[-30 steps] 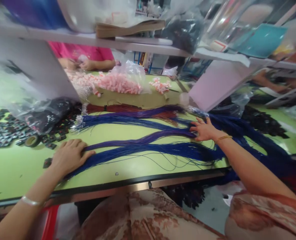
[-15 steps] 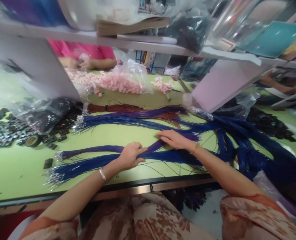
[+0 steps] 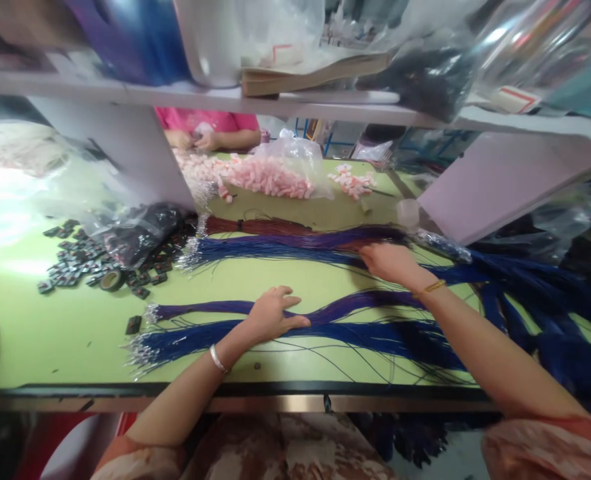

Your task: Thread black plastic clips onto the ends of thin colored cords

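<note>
So the left hand [image 3: 275, 315] is loose, fingers spread and thumb out, lying across the purple wire bundle [image 3: 360, 301] right where it meets the near blue bundle [image 3: 355, 332]. It isn't closed around anything. I'll use that near blue bundle as the landmark. The purple one runs along its far side, touching or nearly touching it around the left hand, and its pale-tipped end sits just beyond the blue one's tips.

The right hand [image 3: 392, 262] is farther across the near blue bundle, over the far blue-purple bundle [image 3: 275, 245], fingers bent down at those wires. It's kinda blurry there, so I can't tell if it's actually pinching any. A brown bundle [image 3: 270, 225] with a dark tie lies on the far side too, beyond the blue-purple one.

Off past the tipped end of the near blue bundle, there's one black block [image 3: 133, 325] close by, then a tape roll [image 3: 110, 280] and a scatter of black pieces [image 3: 78, 261] farther back. Way across the green table [image 3: 75, 340] from it: a pile of pink pieces [image 3: 270, 177] and a person [image 3: 208, 121] in pink.
</note>
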`<state>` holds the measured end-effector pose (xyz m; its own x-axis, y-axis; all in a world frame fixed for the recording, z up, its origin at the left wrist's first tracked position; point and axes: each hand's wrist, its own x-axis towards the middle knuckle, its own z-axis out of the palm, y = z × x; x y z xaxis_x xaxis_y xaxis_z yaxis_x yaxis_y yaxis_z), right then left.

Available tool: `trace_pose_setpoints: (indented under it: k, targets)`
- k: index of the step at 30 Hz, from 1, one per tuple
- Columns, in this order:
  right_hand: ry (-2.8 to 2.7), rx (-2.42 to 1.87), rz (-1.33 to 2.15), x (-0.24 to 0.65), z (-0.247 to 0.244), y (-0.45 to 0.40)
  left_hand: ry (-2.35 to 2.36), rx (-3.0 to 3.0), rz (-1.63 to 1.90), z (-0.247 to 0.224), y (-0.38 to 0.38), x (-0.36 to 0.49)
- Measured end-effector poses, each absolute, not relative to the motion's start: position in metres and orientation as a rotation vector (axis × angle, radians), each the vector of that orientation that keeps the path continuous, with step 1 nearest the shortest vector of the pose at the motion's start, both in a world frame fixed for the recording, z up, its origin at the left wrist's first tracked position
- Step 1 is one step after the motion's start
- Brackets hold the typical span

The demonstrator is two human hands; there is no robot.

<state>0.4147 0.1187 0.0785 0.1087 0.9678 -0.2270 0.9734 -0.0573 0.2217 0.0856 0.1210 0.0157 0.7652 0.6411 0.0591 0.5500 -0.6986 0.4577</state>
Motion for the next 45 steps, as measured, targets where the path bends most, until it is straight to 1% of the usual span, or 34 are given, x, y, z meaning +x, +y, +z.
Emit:
trace_pose_setpoints:
  k: [1, 3, 7, 9, 12, 16, 19, 24, 27, 31, 33, 35, 38, 41, 45]
  targets:
    - [2.029, 2.110, 0.000, 0.401, 0.081, 0.136, 0.964, 2.532, 0.313, 0.016, 0.127, 0.082]
    - [2.322, 2.115, -0.069, 0.369, 0.081, 0.174, 1.141, 2.545, 0.322, 0.015, 0.138, 0.075]
    - [2.780, 1.977, -0.416, 0.296, 0.065, 0.256, 1.386, 2.549, 0.359, 0.010, 0.155, 0.061]
    - [2.815, 1.953, -0.513, 0.259, 0.055, 0.292, 1.412, 2.530, 0.393, 0.006, 0.158, 0.056]
    - [2.702, 1.911, -0.558, 0.215, 0.045, 0.334, 1.412, 2.530, 0.426, 0.001, 0.159, 0.054]
    - [2.570, 1.819, -0.638, 0.191, 0.041, 0.367, 1.405, 2.529, 0.428, 0.001, 0.157, 0.056]
    - [2.497, 1.752, -0.683, 0.186, 0.045, 0.378, 1.405, 2.516, 0.432, 0.002, 0.156, 0.056]
    - [2.425, 1.673, -0.659, 0.179, 0.051, 0.384, 1.415, 2.501, 0.438, 0.002, 0.152, 0.054]
    - [2.426, 1.639, -0.658, 0.180, 0.052, 0.385, 1.446, 2.473, 0.429, 0.011, 0.157, 0.052]
    - [2.477, 1.585, -0.652, 0.184, 0.054, 0.383, 1.536, 2.499, 0.533, 0.032, 0.192, 0.049]
    - [2.506, 1.555, -0.638, 0.184, 0.054, 0.382, 1.593, 2.526, 0.557, 0.035, 0.219, 0.048]
    - [2.525, 1.540, -0.626, 0.184, 0.055, 0.379, 1.668, 2.543, 0.538, 0.028, 0.246, 0.046]
    - [2.531, 1.549, -0.638, 0.183, 0.054, 0.377, 1.683, 2.562, 0.503, 0.005, 0.271, 0.042]
    - [2.511, 1.583, -0.679, 0.182, 0.049, 0.377, 1.666, 2.593, 0.604, -0.012, 0.275, 0.038]
    - [2.518, 1.654, -0.676, 0.179, 0.041, 0.379, 1.647, 2.576, 0.652, -0.013, 0.269, 0.037]
